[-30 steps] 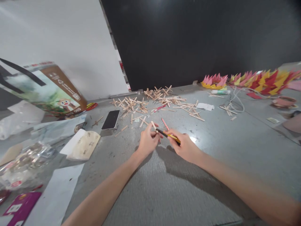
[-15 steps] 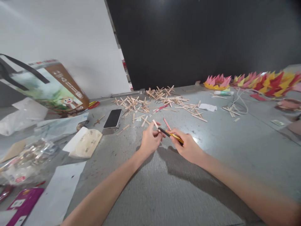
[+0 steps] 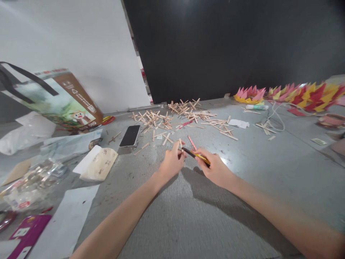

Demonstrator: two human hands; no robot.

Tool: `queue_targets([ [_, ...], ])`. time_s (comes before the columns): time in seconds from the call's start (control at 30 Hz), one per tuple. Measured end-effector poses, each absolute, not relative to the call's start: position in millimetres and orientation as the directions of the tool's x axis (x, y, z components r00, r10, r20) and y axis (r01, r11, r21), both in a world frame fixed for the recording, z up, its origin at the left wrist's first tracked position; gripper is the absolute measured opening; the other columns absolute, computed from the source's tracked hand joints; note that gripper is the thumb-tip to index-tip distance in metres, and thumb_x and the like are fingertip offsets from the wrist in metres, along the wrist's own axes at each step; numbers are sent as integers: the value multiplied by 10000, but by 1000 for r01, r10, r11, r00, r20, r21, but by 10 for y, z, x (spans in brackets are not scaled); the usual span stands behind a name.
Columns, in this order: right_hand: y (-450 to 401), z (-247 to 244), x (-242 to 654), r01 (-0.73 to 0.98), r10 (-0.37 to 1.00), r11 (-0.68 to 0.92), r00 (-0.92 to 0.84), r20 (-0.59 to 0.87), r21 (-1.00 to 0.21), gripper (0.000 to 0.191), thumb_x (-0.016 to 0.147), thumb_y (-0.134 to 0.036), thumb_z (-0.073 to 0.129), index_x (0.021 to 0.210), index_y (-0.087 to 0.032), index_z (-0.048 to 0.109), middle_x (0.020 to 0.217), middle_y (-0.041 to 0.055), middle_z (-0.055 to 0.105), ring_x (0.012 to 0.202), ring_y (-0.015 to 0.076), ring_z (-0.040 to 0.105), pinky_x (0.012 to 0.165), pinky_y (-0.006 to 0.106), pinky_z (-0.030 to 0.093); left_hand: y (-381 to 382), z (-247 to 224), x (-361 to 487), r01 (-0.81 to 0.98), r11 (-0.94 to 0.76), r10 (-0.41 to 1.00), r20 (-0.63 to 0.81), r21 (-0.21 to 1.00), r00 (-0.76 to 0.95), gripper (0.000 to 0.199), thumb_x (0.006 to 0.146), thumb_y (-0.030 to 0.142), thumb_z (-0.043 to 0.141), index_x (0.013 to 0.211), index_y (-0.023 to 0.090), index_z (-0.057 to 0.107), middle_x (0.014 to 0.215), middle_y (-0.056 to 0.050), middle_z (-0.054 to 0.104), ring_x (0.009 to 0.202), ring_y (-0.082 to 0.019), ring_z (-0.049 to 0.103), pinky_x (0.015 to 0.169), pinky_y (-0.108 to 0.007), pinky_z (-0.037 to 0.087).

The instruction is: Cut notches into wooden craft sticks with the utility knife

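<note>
Between the fingers of my left hand (image 3: 172, 157) is a short pale wooden craft stick (image 3: 180, 143), its upper end sticking up past the fingertips. My right hand (image 3: 215, 167) is wrapped round a yellow and black utility knife (image 3: 201, 157). The knife's dark tip end meets the stick at my left fingers; the cutting edge is too small to make out. Just beyond the knife stands or lies a red-and-white striped straw (image 3: 192, 142), whose lower end goes out of sight behind my right hand.
Heaps of wooden sticks, many crossed, (image 3: 188, 111) lie at the back. A phone (image 3: 130, 136) sits left of them, near a shopping bag (image 3: 78, 100), paper packets (image 3: 99, 165) and plastic bags. Paper crowns (image 3: 250, 94), a glue stick (image 3: 257, 107) and a white cable (image 3: 280, 122) are at right.
The stick in my left hand has turned more upright and shows less length. My left fingers have shifted slightly; the right hand keeps the knife in nearly the same place.
</note>
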State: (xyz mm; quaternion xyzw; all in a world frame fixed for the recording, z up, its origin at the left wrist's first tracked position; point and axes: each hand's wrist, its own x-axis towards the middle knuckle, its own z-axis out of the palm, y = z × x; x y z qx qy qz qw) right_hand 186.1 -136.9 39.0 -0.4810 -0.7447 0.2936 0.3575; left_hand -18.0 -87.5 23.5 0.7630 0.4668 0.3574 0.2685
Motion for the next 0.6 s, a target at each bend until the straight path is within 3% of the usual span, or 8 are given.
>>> queue_targets([
  [0.13,-1362,368,1855,508,930,352,-282,234,-786,249,1041,-374,478,1144,-224,648,655,-60,529,525,115,383,534,239,268,-849,208,-198,532,-437,895,292,726,337,339,940,161,531,1277,189,545,735,4,750,645,-144,709,680,-241,503],
  [0.37,-1388,414,1857,478,934,345,-261,245,-807,256,1035,-380,482,1163,-219,635,634,-68,490,509,110,350,519,245,265,-903,262,-105,295,-251,957,192,922,216,375,891,174,551,1261,196,493,721,21,755,549,-133,667,585,-225,499],
  [0.6,-1368,386,1861,499,930,353,-281,237,-791,218,1035,-378,479,1073,-226,632,633,-67,488,508,111,356,526,241,271,-886,214,-163,495,-391,916,274,776,294,325,906,163,564,1228,208,547,712,14,749,636,-156,723,683,-254,507],
])
